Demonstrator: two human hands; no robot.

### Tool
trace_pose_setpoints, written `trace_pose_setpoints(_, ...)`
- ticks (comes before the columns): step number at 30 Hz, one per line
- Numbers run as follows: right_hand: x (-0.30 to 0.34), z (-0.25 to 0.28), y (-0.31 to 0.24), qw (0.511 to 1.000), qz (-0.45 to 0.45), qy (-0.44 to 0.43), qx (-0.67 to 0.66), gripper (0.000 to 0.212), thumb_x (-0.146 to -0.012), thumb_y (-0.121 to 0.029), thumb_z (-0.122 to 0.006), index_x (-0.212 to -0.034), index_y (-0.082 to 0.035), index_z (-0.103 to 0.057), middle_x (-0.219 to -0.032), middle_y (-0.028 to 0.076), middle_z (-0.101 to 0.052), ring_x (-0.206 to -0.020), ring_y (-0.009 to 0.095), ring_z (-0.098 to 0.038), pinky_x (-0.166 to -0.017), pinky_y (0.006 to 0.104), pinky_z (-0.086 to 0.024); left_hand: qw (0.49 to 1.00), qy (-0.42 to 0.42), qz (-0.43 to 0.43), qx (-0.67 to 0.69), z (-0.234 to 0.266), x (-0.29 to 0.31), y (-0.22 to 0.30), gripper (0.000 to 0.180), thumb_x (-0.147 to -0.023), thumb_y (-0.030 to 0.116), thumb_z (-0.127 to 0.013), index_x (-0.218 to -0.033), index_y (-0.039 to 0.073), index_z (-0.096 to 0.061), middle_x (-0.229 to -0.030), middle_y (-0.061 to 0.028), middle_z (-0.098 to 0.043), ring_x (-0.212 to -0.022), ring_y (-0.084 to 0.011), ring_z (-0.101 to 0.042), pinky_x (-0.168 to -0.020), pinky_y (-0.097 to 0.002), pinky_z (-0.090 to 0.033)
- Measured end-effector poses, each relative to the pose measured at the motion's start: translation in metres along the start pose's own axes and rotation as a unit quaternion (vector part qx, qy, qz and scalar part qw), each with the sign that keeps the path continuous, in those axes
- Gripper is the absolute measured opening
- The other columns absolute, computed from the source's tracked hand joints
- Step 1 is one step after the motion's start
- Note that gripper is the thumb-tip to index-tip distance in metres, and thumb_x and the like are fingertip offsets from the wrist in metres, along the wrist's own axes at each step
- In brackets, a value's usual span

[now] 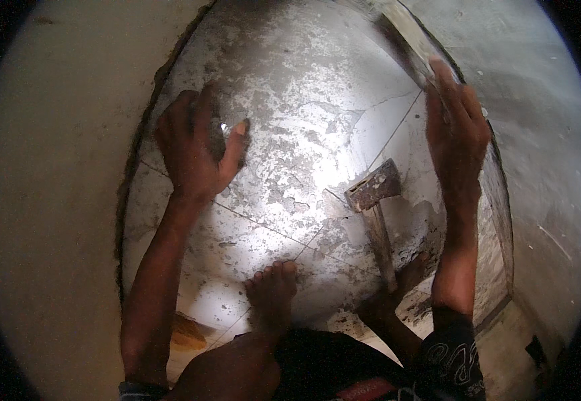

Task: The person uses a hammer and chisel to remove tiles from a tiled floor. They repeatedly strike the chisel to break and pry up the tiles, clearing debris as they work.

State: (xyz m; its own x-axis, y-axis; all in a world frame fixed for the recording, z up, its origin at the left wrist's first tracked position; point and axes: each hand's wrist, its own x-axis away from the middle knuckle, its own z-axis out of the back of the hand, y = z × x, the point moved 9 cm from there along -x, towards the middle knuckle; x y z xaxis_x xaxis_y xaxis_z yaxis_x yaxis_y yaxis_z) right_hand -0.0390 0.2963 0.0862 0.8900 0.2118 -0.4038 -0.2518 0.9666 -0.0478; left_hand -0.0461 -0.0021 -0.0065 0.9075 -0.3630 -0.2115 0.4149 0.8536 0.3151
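Note:
My left hand [200,144] hovers at or just over the patchy grey-white tiled floor [290,150], thumb and fingers spread, with its dark shadow beside it. At the right wall, my right hand [456,127] has its fingers closed around the near end of a long, pale, flat strip [410,33]. Blur hides what the strip is made of. Between my hands, nearer to the right one, a hatchet [374,186] with a rusty head and wooden handle lies on the floor. Neither hand touches it.
A pale wall [56,167] rises on the left and another wall [544,154] on the right. My bare foot [273,281] rests on the tiles in front, the other beside the hatchet handle. An orange-brown patch [187,332] shows at lower left.

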Motion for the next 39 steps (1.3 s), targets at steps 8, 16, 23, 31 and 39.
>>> trace_pose_setpoints(8, -0.002, 0.000, -0.002, 0.999, -0.020, -0.031, 0.026, 0.041, -0.089, -0.007, -0.069, -0.129, -0.017, -0.060, -0.077, 0.003, -0.056, -0.065, 0.011, -0.054, -0.055, 0.0280, -0.048, 0.999, 0.010, -0.008, -0.038, 0.003, 0.002, 0.001, 0.067, -0.089, 0.038, -0.062, -0.143, 0.006, -0.040, -0.128, -0.0256, -0.043, -0.116, -0.0408, -0.042, -0.095, -0.0548, -0.033)
trace_pose_setpoints(16, -0.010, -0.002, -0.002, 0.998, -0.026, -0.032, 0.048, 0.040, -0.088, -0.014, -0.068, -0.125, -0.023, -0.058, -0.078, 0.006, -0.054, -0.060, 0.023, -0.057, -0.053, 0.0359, -0.050, 0.999, 0.008, -0.006, -0.040, 0.004, 0.004, 0.000, 0.065, -0.089, 0.038, -0.061, -0.143, 0.006, -0.040, -0.128, -0.0256, -0.043, -0.117, -0.0399, -0.041, -0.096, -0.0548, -0.033)
trace_pose_setpoints(23, -0.022, -0.020, -0.007, 0.998, -0.024, -0.050, 0.024, 0.041, -0.092, -0.010, -0.065, -0.131, -0.018, -0.057, -0.084, 0.004, -0.058, -0.068, 0.014, -0.057, -0.056, 0.0295, -0.050, 1.000, -0.003, -0.006, -0.028, 0.000, 0.000, 0.002, 0.067, -0.089, 0.038, -0.062, -0.143, 0.005, -0.040, -0.129, -0.0258, -0.043, -0.116, -0.0405, -0.042, -0.096, -0.0546, -0.033)
trace_pose_setpoints(31, -0.077, -0.034, -0.033, 0.995, 0.046, 0.012, 0.086, 0.033, -0.092, -0.018, -0.061, -0.125, -0.020, -0.057, -0.079, 0.009, -0.056, -0.059, 0.027, -0.061, -0.050, 0.0380, -0.051, 0.999, 0.023, -0.012, -0.030, 0.004, -0.004, 0.007, 0.067, -0.088, 0.039, -0.063, -0.142, 0.006, -0.042, -0.128, -0.0261, -0.044, -0.115, -0.0410, -0.043, -0.095, -0.0552, -0.033)
trace_pose_setpoints(39, -0.023, -0.008, -0.007, 0.998, -0.022, -0.035, 0.048, 0.043, -0.090, -0.010, -0.067, -0.131, -0.017, -0.057, -0.084, 0.006, -0.060, -0.064, 0.017, -0.057, -0.056, 0.0300, -0.051, 1.000, 0.002, 0.011, 0.020, 0.002, 0.000, -0.002, 0.067, -0.087, 0.038, -0.064, -0.142, 0.007, -0.042, -0.125, -0.0253, -0.045, -0.115, -0.0396, -0.043, -0.094, -0.0546, -0.034)
